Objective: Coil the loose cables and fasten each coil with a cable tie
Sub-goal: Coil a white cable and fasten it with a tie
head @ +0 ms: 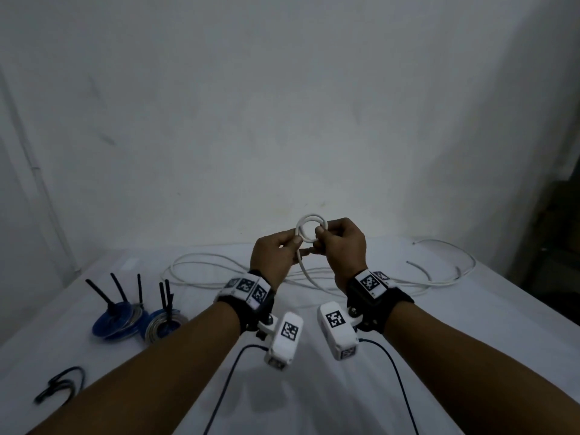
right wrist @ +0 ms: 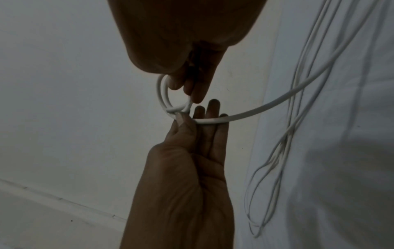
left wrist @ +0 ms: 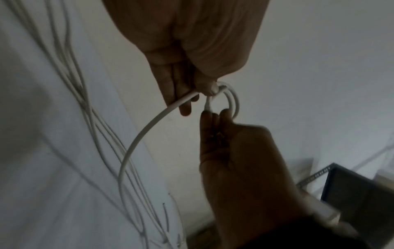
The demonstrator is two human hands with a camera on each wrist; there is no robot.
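Note:
I hold a small coil of white cable (head: 310, 221) up in front of the wall, above the table's far edge. My left hand (head: 296, 246) pinches the coil's left side between thumb and fingers, where the strands cross. My right hand (head: 323, 235) pinches the right side. From the coil the white cable (head: 306, 274) hangs between my wrists to the table. The left wrist view shows the coil (left wrist: 234, 102) between my left hand (left wrist: 198, 97) and my right hand (left wrist: 215, 116). In the right wrist view my right hand (right wrist: 192, 91) holds the coil (right wrist: 162, 94) from above, and my left hand (right wrist: 192, 116) from below.
Long loose loops of white cable (head: 201, 265) lie across the far side of the white-covered table (head: 470, 340). Two blue and silver coils (head: 116, 321) (head: 163, 324) with black ties sticking up stand at the left. A dark cable piece (head: 59, 384) lies near the front left.

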